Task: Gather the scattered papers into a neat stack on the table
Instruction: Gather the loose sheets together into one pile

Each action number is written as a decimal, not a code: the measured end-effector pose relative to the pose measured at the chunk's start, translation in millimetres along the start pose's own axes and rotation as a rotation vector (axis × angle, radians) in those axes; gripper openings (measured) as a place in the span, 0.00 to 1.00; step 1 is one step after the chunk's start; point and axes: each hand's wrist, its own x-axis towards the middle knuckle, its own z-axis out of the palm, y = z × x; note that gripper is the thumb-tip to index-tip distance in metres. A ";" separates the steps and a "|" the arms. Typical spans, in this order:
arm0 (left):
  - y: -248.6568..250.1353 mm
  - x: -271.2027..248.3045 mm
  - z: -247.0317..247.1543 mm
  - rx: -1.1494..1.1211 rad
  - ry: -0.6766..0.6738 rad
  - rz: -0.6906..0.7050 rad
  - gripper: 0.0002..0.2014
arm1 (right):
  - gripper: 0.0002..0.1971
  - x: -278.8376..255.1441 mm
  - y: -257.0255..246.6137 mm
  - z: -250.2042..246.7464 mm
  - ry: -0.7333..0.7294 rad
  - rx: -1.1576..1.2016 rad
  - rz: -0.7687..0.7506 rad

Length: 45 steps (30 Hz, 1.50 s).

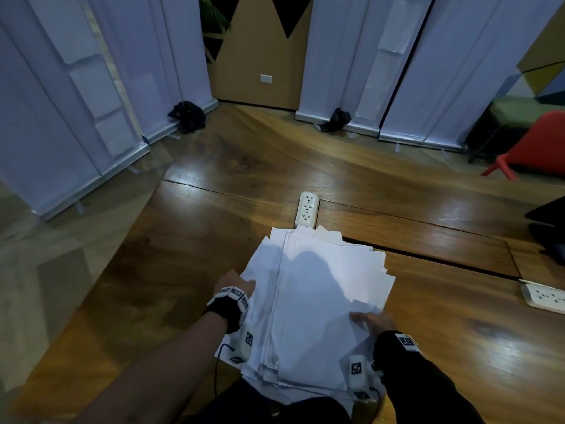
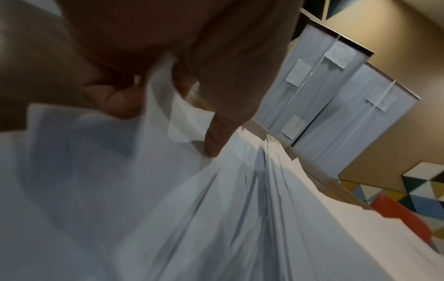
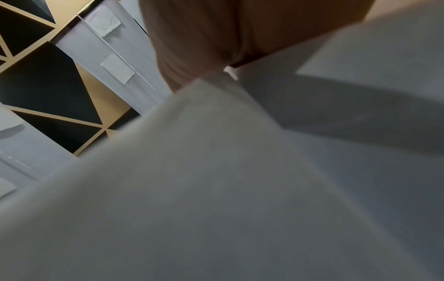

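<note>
**Both hands on a ragged pile of paper**

The white papers (image 1: 318, 301) sit in one loose, fanned pile at the near edge of the wooden table (image 1: 458, 332), corners sticking out on the far and right sides. The left hand (image 1: 235, 284) grips the pile's left edge, thumb above and fingers (image 2: 120, 100) beneath. The right hand (image 1: 374, 321) rests on the near right corner with fingers spread. A white power strip (image 1: 307, 209) lies just beyond the pile.
</note>
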 end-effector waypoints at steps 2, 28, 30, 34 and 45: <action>0.0 3.8 -7.3 0.013 -0.090 0.046 0.26 | 0.20 -1.6 0.3 -2.7 -0.017 0.005 0.015; -5.0 21.3 -86.8 -0.188 -0.066 0.378 0.27 | 0.13 -0.5 -8.2 -11.2 0.001 0.028 0.031; 2.4 20.1 -88.8 -0.164 -0.109 0.328 0.26 | 0.21 -2.8 -7.4 -9.3 -0.048 0.090 0.054; 3.9 18.4 -90.3 0.030 -0.173 0.223 0.27 | 0.25 5.1 2.9 -8.6 -0.070 -0.005 0.045; 63.6 -14.6 -219.0 0.230 0.381 0.458 0.21 | 0.19 3.6 0.7 -14.7 -0.010 -0.075 -0.048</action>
